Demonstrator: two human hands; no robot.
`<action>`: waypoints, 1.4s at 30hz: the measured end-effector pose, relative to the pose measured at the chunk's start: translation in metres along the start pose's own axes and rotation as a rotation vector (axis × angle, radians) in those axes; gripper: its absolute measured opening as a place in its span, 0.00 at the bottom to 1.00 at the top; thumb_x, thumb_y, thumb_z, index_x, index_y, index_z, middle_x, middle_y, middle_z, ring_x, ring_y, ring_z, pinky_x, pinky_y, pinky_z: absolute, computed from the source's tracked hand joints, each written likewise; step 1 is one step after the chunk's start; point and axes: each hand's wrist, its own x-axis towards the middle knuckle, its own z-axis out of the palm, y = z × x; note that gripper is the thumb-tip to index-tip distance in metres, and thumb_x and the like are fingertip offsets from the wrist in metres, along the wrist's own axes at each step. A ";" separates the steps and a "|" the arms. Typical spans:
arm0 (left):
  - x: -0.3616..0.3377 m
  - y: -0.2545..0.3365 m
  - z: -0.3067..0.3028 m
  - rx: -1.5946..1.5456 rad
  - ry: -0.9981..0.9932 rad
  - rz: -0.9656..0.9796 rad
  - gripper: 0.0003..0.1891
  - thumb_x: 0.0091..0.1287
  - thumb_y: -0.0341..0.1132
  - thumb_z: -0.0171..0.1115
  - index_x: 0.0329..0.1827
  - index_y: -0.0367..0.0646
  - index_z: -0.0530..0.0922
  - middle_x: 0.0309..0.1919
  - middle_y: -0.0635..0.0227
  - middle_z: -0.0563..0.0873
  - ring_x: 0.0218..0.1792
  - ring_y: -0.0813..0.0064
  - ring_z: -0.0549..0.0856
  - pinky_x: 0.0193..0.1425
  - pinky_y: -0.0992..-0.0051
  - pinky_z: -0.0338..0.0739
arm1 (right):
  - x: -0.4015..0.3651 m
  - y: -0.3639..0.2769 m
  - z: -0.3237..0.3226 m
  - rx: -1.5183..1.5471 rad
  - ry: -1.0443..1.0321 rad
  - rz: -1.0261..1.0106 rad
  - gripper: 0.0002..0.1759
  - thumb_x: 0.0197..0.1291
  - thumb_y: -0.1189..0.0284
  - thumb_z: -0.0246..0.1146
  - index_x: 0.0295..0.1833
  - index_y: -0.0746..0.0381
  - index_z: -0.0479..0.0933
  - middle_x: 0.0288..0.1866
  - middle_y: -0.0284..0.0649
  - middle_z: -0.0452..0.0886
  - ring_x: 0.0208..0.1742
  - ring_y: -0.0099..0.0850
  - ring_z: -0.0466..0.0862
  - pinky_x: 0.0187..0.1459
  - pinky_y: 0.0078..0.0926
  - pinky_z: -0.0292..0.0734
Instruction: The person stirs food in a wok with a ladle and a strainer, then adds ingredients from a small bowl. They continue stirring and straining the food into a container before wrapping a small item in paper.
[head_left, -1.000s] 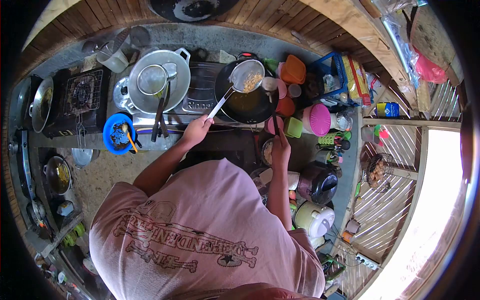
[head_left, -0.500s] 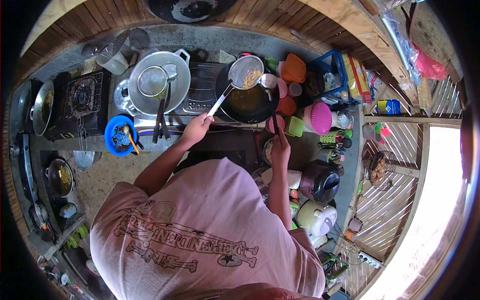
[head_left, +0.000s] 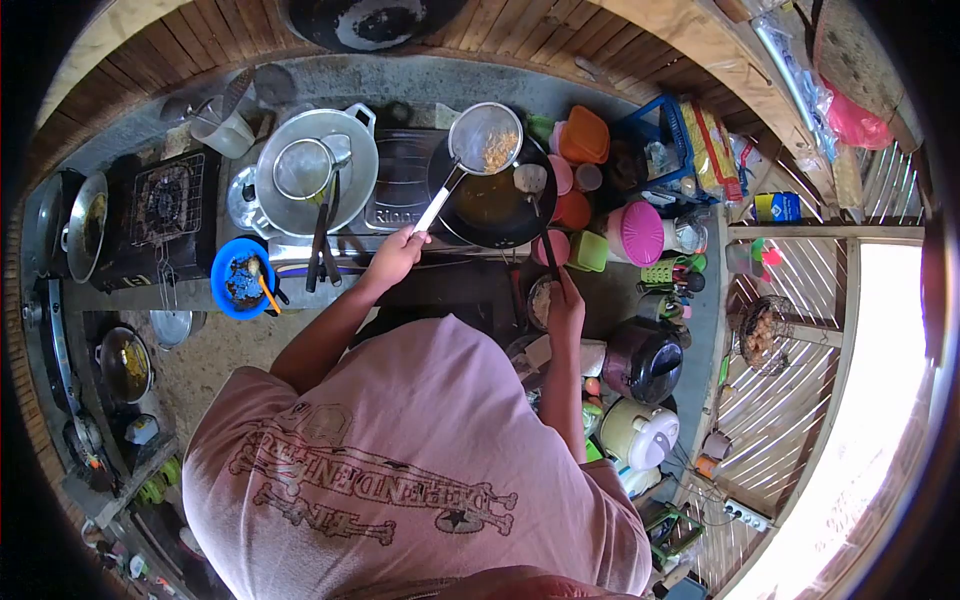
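Note:
My left hand (head_left: 398,256) is closed on the white handle of a strainer (head_left: 486,137), which holds small golden-brown bits above the back edge of a dark wok (head_left: 487,212). Brownish liquid lies in the wok. In my right hand (head_left: 566,303) is the dark handle of a ladle (head_left: 530,181), its head over the wok's right side. To the left, a large metal pot (head_left: 356,190) carries a second strainer (head_left: 303,168) and other dark-handled utensils. A blue bowl (head_left: 226,290) with a spoon sits in front of that pot.
Pink, red and green containers (head_left: 590,252) stand right of the wok, beside a blue basket (head_left: 655,112). A rice cooker (head_left: 625,432) and a dark pot (head_left: 628,365) are near my right arm. Another stove (head_left: 190,235) is at the left, and a pan (head_left: 125,365) stands lower down.
The strainer has moved slightly back and left. The ladle's head has dropped from beside the strainer to lower over the wok, and my right hand has shifted a little toward me.

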 end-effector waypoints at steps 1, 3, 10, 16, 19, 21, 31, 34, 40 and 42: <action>0.001 0.000 0.000 -0.070 -0.021 -0.035 0.13 0.81 0.40 0.49 0.47 0.41 0.77 0.19 0.78 0.69 0.19 0.84 0.68 0.24 0.76 0.62 | -0.001 0.008 0.001 0.033 -0.001 0.009 0.24 0.69 0.73 0.57 0.68 0.68 0.75 0.55 0.55 0.84 0.59 0.40 0.83 0.60 0.31 0.74; 0.000 0.003 0.000 -0.159 -0.040 -0.068 0.13 0.81 0.40 0.49 0.47 0.41 0.77 0.19 0.79 0.69 0.19 0.84 0.67 0.23 0.77 0.61 | -0.004 0.018 -0.001 0.066 0.001 0.019 0.23 0.69 0.73 0.57 0.68 0.69 0.75 0.56 0.56 0.84 0.61 0.42 0.83 0.62 0.32 0.73; -0.001 0.004 -0.004 -0.329 -0.111 -0.132 0.12 0.82 0.42 0.49 0.47 0.43 0.75 0.19 0.80 0.65 0.18 0.85 0.63 0.23 0.78 0.59 | -0.012 0.007 -0.003 -0.353 0.002 -0.268 0.23 0.69 0.74 0.57 0.68 0.64 0.75 0.58 0.57 0.80 0.60 0.53 0.80 0.62 0.42 0.75; -0.004 0.007 -0.004 -0.357 -0.128 -0.159 0.13 0.82 0.43 0.49 0.47 0.43 0.75 0.19 0.80 0.65 0.18 0.85 0.63 0.23 0.78 0.60 | -0.002 0.030 0.011 -0.538 -0.003 -0.387 0.28 0.63 0.82 0.58 0.69 0.53 0.75 0.52 0.47 0.80 0.52 0.51 0.83 0.48 0.46 0.79; -0.005 0.000 -0.005 -0.322 -0.163 -0.153 0.13 0.82 0.42 0.48 0.46 0.43 0.75 0.19 0.79 0.66 0.18 0.85 0.63 0.23 0.79 0.61 | 0.007 0.031 0.022 -0.501 -0.035 -0.402 0.28 0.62 0.83 0.59 0.68 0.53 0.76 0.50 0.47 0.79 0.49 0.51 0.83 0.46 0.46 0.79; -0.007 -0.006 -0.005 -0.287 -0.180 -0.137 0.13 0.82 0.42 0.48 0.46 0.43 0.76 0.19 0.79 0.66 0.18 0.85 0.64 0.22 0.79 0.61 | 0.017 0.034 0.029 -0.404 -0.015 -0.435 0.27 0.62 0.82 0.59 0.67 0.53 0.76 0.50 0.47 0.79 0.49 0.51 0.83 0.46 0.46 0.79; -0.016 -0.032 -0.002 -0.162 -0.236 -0.230 0.13 0.81 0.42 0.49 0.46 0.42 0.76 0.19 0.78 0.67 0.17 0.85 0.65 0.22 0.78 0.62 | 0.053 0.057 0.049 -0.090 -0.003 -0.298 0.17 0.61 0.78 0.62 0.56 0.63 0.79 0.55 0.53 0.81 0.57 0.54 0.81 0.58 0.45 0.76; -0.019 -0.036 -0.001 -0.185 -0.252 -0.260 0.13 0.82 0.42 0.48 0.47 0.42 0.75 0.19 0.78 0.67 0.17 0.85 0.64 0.22 0.79 0.62 | 0.055 0.053 0.041 -0.101 -0.014 -0.247 0.17 0.59 0.78 0.66 0.54 0.63 0.80 0.52 0.52 0.84 0.56 0.51 0.83 0.57 0.42 0.78; -0.021 -0.030 0.001 -0.262 -0.238 -0.319 0.12 0.81 0.40 0.49 0.46 0.42 0.77 0.18 0.77 0.70 0.15 0.85 0.67 0.20 0.79 0.64 | 0.065 0.074 0.042 -0.159 0.031 -0.204 0.17 0.58 0.78 0.67 0.55 0.63 0.81 0.51 0.53 0.85 0.56 0.50 0.84 0.58 0.39 0.78; -0.024 -0.021 0.001 -0.275 -0.252 -0.321 0.12 0.81 0.40 0.50 0.47 0.41 0.76 0.18 0.78 0.69 0.15 0.85 0.66 0.22 0.79 0.63 | 0.065 0.075 0.041 -0.124 0.040 -0.224 0.18 0.59 0.78 0.67 0.55 0.64 0.81 0.51 0.53 0.85 0.56 0.49 0.84 0.58 0.39 0.78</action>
